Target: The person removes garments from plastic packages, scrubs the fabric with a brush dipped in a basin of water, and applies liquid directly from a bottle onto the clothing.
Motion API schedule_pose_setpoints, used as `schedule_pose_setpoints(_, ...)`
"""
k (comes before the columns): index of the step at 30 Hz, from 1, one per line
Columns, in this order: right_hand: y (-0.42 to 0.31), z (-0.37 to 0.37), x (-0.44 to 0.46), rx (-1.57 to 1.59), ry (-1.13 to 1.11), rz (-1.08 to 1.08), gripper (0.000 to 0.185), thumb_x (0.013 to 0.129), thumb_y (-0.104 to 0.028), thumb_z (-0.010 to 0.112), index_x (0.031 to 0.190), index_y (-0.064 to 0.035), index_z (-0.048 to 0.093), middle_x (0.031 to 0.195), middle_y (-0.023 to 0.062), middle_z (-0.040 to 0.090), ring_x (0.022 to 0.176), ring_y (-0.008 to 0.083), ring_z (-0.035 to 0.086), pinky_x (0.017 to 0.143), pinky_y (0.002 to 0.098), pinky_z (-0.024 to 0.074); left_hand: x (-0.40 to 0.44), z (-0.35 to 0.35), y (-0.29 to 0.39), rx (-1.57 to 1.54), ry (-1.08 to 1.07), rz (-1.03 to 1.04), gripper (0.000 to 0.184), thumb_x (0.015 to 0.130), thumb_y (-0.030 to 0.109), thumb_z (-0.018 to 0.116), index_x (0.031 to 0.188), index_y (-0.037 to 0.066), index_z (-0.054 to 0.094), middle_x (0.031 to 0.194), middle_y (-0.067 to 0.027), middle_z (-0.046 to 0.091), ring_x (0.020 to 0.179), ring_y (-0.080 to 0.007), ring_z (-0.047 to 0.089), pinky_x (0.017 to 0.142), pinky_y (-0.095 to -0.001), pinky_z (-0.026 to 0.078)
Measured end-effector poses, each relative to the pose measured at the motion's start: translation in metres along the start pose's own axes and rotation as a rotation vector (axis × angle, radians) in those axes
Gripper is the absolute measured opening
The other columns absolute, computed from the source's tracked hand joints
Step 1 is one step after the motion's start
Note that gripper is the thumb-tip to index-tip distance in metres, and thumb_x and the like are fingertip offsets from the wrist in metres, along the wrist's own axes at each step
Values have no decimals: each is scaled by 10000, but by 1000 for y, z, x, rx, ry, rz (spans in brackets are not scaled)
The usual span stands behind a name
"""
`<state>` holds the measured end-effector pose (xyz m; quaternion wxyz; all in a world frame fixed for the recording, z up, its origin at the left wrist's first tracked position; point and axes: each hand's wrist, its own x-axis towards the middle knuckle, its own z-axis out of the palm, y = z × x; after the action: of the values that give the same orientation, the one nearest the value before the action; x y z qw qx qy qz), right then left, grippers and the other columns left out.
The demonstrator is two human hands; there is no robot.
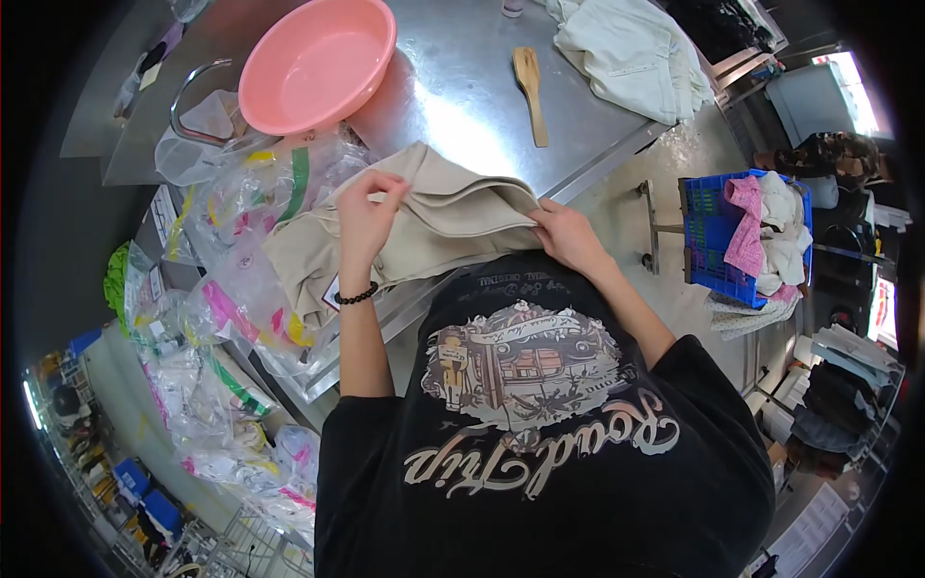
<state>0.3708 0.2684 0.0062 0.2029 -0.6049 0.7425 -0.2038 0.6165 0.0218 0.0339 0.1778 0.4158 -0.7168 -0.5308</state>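
A beige garment lies across the near edge of the metal table, its upper edge spread into an opening. My left hand, with a dark bead bracelet on the wrist, has its fingers pinched at the garment's upper left part. At the opening's right end, my right hand grips the fabric edge between thumb and fingers. Clear plastic bags with coloured prints lie left of the garment.
A pink basin stands at the upper left beside a curved metal tap. Beyond the garment lie a wooden spatula and white garments. A blue crate of clothes stands at right.
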Motion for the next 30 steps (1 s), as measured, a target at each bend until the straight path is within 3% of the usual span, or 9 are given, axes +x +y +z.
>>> schedule_pose_setpoints(5, -16, 5, 2, -16, -39, -17, 158, 859, -121, 625, 995, -48, 653, 963, 87, 610, 787, 336, 623, 723, 420, 513, 0, 19, -6, 174, -182, 85, 436, 807, 108, 774, 1222, 51, 655, 1337, -139, 609, 1091, -239, 620, 838, -365, 560)
schedule_pose_setpoints(7, -13, 6, 1, -19, -35, -1, 166, 856, -120, 626, 1002, -48, 656, 967, 87, 610, 795, 336, 623, 724, 418, 514, 4, 26, -31, 253, -356, 333, 598, 753, 194, 800, 1309, 91, 604, 1312, -148, 614, 1158, -325, 587, 916, -388, 504)
schedule_pose_setpoints(8, -11, 7, -1, -20, -44, 10, 174, 853, -120, 626, 1009, -48, 658, 971, 87, 610, 802, 336, 624, 725, 416, 515, 1, 37, -45, 250, -364, 336, 598, 753, 194, 800, 1309, 91, 604, 1312, -148, 614, 1158, -325, 587, 916, -388, 504)
schedule_pose_setpoints(11, -4, 12, -8, -13, -65, 33, 191, 848, -118, 628, 1022, -48, 662, 979, 87, 610, 816, 335, 626, 726, 413, 517, -18, 76, -68, 382, -342, 406, 637, 761, 212, 762, 1356, 98, 563, 1340, -155, 582, 1205, -359, 555, 970, -415, 472)
schedule_pose_setpoints(16, 9, 10, -6, 38, -118, 22, 253, 834, -97, 620, 1076, -60, 680, 996, 86, 612, 843, 334, 630, 751, 402, 521, -44, 120, -83, 802, -89, 231, 667, 763, 201, 708, 1395, 109, 516, 1372, -167, 543, 1248, -373, 518, 967, -449, 471)
schedule_pose_setpoints(20, 21, 10, -4, 133, -108, 19, 329, 795, -29, 606, 1115, -51, 683, 987, 101, 617, 826, 313, 618, 731, 389, 508, -46, 126, -85, 1086, 35, 400, 525, 771, 125, 649, 1294, 91, 609, 1216, -145, 642, 1111, -362, 603, 870, -427, 503)
schedule_pose_setpoints(25, 50, 17, -9, 193, -117, 69, 371, 779, -37, 633, 1142, -80, 692, 1046, 92, 686, 899, 328, 654, 818, 380, 521, -22, 96, -116, 839, -223, 242, 449, 790, 58, 595, 1230, 121, 657, 1110, -102, 684, 954, -325, 658, 776, -395, 516)
schedule_pose_setpoints(28, 59, 15, -11, 264, -39, 65, 380, 760, 7, 631, 1132, -62, 674, 980, 92, 684, 832, 298, 636, 772, 360, 509, -9, 57, -85, 637, -96, 375, 440, 789, 13, 567, 1190, 145, 687, 1007, -66, 691, 803, -305, 660, 700, -371, 516)
schedule_pose_setpoints(30, 61, 13, -11, 330, 40, 60, 392, 742, 52, 629, 1121, -43, 656, 913, 93, 682, 766, 267, 618, 726, 339, 497, -4, 31, -44, 341, -206, 145, 435, 785, 19, 569, 1195, 124, 671, 1010, -66, 673, 807, -311, 641, 688, -395, 521)
